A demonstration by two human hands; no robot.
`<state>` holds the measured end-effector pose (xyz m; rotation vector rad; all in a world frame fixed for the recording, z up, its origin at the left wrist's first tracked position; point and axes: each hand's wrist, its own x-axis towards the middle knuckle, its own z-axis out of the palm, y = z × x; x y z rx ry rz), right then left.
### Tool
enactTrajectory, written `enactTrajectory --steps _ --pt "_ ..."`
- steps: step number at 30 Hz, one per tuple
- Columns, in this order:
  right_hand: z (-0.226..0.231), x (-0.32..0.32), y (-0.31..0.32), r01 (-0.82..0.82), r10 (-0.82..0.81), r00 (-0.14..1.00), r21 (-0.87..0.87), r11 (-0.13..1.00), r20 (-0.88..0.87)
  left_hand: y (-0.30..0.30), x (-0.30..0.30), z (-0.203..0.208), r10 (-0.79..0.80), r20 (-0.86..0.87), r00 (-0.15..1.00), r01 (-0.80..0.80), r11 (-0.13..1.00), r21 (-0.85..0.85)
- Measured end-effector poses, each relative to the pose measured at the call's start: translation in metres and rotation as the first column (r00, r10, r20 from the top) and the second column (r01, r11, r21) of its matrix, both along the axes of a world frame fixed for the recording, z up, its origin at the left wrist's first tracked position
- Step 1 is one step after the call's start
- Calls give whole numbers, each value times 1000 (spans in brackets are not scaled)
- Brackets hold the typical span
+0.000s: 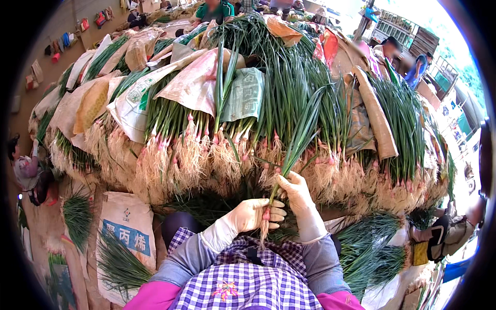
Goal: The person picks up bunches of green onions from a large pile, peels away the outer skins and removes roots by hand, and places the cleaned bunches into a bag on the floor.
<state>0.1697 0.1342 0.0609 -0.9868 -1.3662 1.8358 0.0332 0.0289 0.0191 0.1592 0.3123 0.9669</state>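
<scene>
Both my hands wear pale gloves and hold one green garlic plant (297, 142) upright above my lap. Its long leaves lean away toward the big pile, and its pinkish bulb and roots (265, 222) hang down. My left hand (253, 214) is closed round the lower stem near the bulb, fingers pointing right. Slightly higher and to the right, my right hand (294, 190) pinches the stem between thumb and fingers. Straight ahead rises a wide pile of green garlic (191, 150), bulbs and roots facing me.
Woven sacks (191, 85) cover parts of the pile. Loose bunches of green garlic lie left (121, 263) and right (372, 253) of me, the left one on a printed white sack (124, 206). People sit at the left (31, 170) and right (444, 232); others are behind the pile.
</scene>
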Motion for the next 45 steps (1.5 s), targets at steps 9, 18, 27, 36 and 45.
enactTrajectory --steps 9,18,27,36,45 --pt "-8 -26 -15 238 -239 969 -18 971 -60 -6 11 26 245 130 961 -236 968 -79" --pt "12 29 21 -506 -75 519 377 776 851 -21 -7 40 433 69 899 -436 867 243" --pt "46 80 182 -26 -655 415 728 685 631 1 4 16 380 -210 901 -356 923 142" --pt "34 42 20 20 -64 957 156 988 284 27 33 0 451 -430 782 -328 884 332" --pt "-21 34 9 524 -527 850 77 848 15 9 27 14 379 -57 924 -367 917 158"
